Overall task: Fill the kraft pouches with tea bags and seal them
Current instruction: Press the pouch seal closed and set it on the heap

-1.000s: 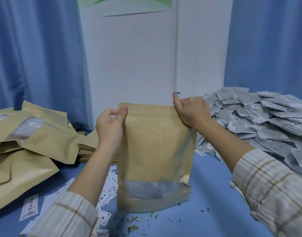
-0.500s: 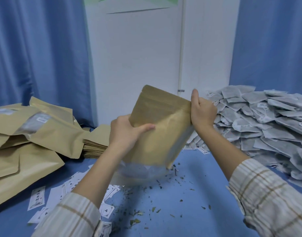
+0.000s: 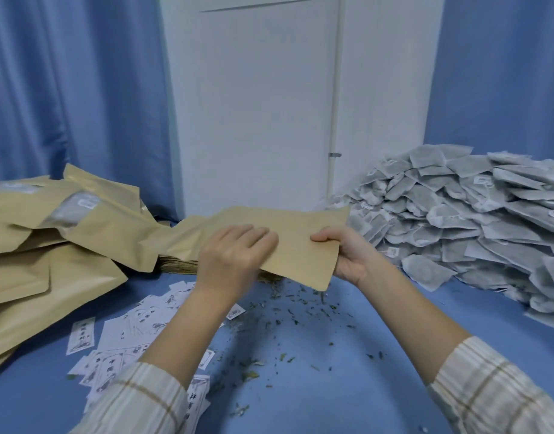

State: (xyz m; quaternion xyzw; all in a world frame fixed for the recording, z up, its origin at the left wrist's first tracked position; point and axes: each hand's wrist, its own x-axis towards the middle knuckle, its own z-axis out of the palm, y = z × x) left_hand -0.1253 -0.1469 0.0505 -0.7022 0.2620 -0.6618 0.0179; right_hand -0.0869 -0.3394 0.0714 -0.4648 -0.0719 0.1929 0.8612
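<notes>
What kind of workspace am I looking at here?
Likely a small hand-packing station for tea: a heap of tea bags, stacked kraft pouches, and loose paper labels on a blue-covered table.

A kraft pouch [image 3: 288, 236] is held nearly flat above the desk, plain brown side up, tilted down toward 6 o'clock. At 9 o'clock lies a loose heap of kraft pouches [image 3: 50, 245]. At 3 o'clock sits a tall pile of grey tea bags [image 3: 463, 220].

Kraft pouch [image 3: 300, 242] went from upright to flat.
</notes>
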